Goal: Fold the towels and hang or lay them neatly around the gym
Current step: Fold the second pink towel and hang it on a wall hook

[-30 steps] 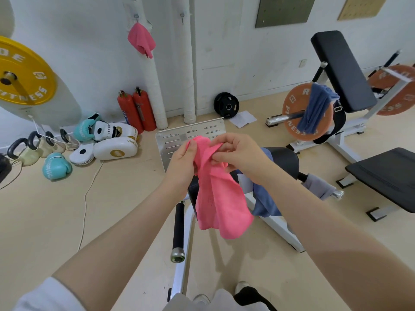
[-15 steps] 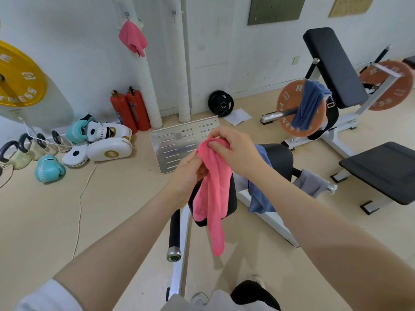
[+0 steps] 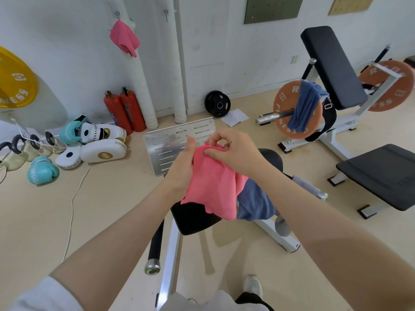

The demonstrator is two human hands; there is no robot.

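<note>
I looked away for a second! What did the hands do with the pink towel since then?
The pink towel got doubled up: half a second ago it hung as a long narrow strip, now it is shorter and wider. The right hand moved its pinch to the top fold, and the left hand kept holding the left edge. The blue towel on the machine and the other pink towel on the wall hook stayed put.

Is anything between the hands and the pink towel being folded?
No. Both the left hand and the right hand already grip the pink towel at its top edge; nothing visible sits between them.
</note>
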